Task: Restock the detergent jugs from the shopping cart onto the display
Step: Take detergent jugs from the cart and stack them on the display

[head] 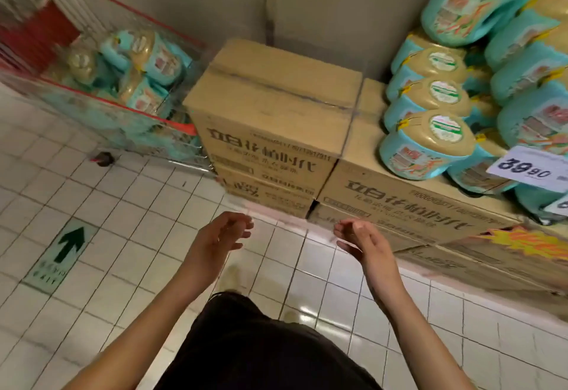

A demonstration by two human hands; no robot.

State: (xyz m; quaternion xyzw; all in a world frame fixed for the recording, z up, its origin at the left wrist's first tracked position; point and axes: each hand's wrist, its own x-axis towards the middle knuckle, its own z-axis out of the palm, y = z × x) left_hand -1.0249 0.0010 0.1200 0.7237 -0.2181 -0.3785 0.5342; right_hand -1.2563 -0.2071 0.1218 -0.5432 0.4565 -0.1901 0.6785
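A white price tag (531,168) reads 39.90, a green floor sign (58,254) says EXIT, and cardboard boxes (264,150) show 立白.

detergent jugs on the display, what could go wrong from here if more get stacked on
1. The display jugs are piled in several layers, and the front one sits near the edge of the carton beneath; another on top might tip some off.
2. The tall box stack stands between the shopping cart and the display, so a carried jug may knock it.

teal-and-gold jugs (427,147), tan boxes (270,97), red-rimmed cart (101,99)
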